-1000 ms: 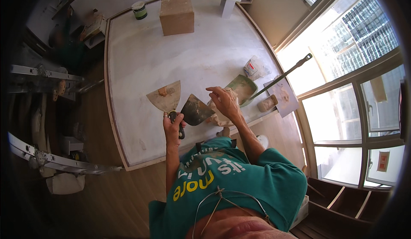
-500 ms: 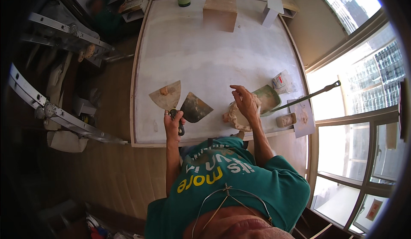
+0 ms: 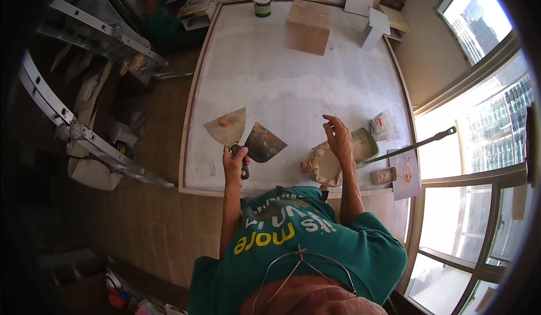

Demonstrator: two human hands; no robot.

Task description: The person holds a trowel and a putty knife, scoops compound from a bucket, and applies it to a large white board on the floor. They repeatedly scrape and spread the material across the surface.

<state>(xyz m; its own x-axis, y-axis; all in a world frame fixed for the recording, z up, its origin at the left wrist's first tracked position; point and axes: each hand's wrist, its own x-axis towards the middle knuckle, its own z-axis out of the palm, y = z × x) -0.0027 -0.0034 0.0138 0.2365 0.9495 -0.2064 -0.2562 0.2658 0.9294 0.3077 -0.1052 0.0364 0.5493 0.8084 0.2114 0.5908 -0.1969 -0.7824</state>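
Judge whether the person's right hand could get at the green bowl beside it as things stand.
Probably yes. The right hand hovers open, holding nothing, right next to the green bowl. Only the lumpy tan bag lies below it, and nothing sits between hand and bowl.

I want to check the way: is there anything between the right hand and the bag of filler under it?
Nothing visible does. The right hand hovers open just above the crumpled bag, with only air between them; the green tray lies beside it.

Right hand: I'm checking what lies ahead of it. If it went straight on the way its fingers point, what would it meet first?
The right hand points up across the white board. Probably bare board first; the brown box stands farther on, slightly to the left. The hand's height above the board is unclear.
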